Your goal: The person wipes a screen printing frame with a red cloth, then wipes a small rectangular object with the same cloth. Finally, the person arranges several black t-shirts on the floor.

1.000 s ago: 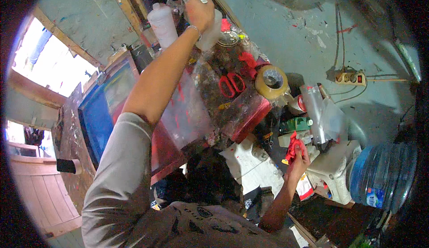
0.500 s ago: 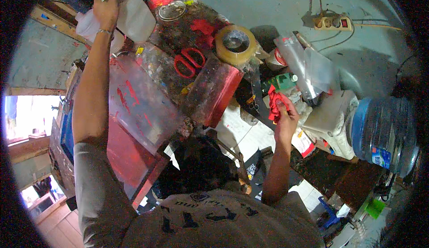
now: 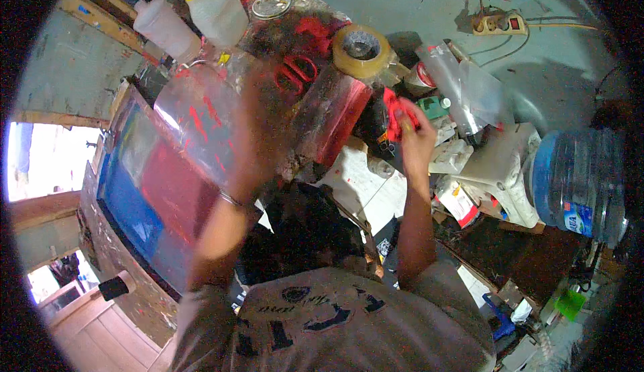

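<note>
left hand (image 3: 265,114) blurred, grip unclear | right hand (image 3: 417,137) grips red object (image 3: 396,112)

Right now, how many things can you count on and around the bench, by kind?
White plastic bottles: 2
Tape rolls: 1
Red-handled scissors: 1
Large blue water jugs: 1
Power strips: 1
Red items in the right hand: 1
Total: 7
The left hand is blurred; what it holds cannot be told.
</note>
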{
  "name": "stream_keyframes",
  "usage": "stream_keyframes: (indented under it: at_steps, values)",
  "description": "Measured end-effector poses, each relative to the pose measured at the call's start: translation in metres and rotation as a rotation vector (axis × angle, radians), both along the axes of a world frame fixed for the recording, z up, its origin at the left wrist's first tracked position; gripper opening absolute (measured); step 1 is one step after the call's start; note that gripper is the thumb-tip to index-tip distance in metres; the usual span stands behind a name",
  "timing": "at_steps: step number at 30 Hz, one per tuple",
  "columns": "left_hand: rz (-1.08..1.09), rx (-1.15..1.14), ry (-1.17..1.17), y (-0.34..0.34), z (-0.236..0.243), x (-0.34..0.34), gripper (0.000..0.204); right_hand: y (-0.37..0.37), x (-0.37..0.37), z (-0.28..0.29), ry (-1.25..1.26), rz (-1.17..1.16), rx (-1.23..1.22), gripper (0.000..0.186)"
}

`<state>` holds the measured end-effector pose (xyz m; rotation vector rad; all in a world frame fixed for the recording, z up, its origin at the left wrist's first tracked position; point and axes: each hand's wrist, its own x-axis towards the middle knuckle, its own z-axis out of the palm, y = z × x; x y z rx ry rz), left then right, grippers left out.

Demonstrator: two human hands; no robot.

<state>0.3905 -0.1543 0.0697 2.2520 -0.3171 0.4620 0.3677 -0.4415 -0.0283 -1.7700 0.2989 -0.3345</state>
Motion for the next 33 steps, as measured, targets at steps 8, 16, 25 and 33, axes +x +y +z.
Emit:
stream_keyframes:
  at_steps: [8, 16, 25, 33]
  values:
    - [-0.187, 0.784, 0.039, -0.010, -0.064, -0.056, 0.063, 0.044, 0.056, 0.006, -0.079, 0.085, -0.765, 0.026]
    - [-0.212, 0.807, 0.268, -0.023, -0.088, -0.022, 0.050, 0.055, 0.051, 0.016, 0.027, 0.214, -0.911, 0.020]
    - [-0.223, 0.861, 0.182, -0.026, -0.076, -0.042, 0.046, 0.094, -0.072, 0.007, -0.154, 0.334, -0.808, 0.024]
    - [-0.191, 0.813, 0.191, -0.025, -0.087, -0.032, 0.044, 0.064, 0.054, 0.002, -0.160, 0.064, -0.822, 0.013]
